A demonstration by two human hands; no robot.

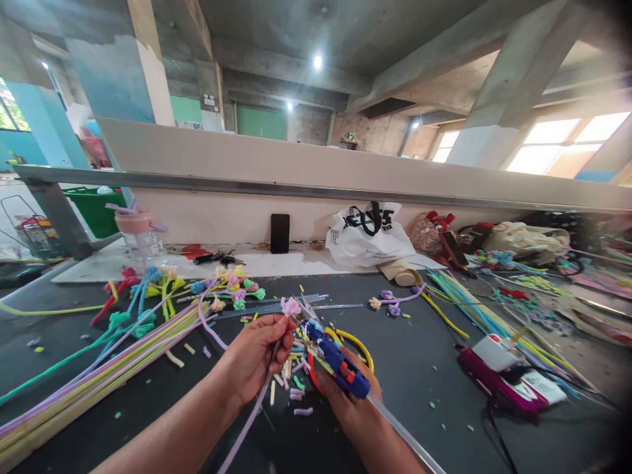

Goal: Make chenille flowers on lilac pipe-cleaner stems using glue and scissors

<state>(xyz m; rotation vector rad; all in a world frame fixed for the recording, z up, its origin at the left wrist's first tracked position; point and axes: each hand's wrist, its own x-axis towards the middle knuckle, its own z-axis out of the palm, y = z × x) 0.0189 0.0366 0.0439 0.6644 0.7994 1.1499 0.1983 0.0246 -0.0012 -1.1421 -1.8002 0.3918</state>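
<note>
My left hand (pixel 259 352) pinches a lilac fuzzy stem (pixel 249 424), like a pipe cleaner, just under a small pale-pink flower head (pixel 290 307). A blue hot glue gun (pixel 340 359) is in my right hand (pixel 338 401), its fingers wrapped around the grip. The gun's tip points at the flower and is very close to it; whether they touch I cannot tell. A clear glue stick (pixel 405 434) extends from the gun's rear. Yellow loops (pixel 363 345) and a red curved piece show behind the gun, partly hidden. Short fuzzy offcuts (pixel 296 394) lie beneath my hands.
Bundled fuzzy stems (pixel 148 355) and finished-looking flowers (pixel 237 286) lie left; more stems (pixel 474 316) lie right. A magenta power strip (pixel 494 388) with cables sits at right. Along the back are a lidded cup (pixel 138 230), a phone (pixel 280 234) and a white bag (pixel 368 237).
</note>
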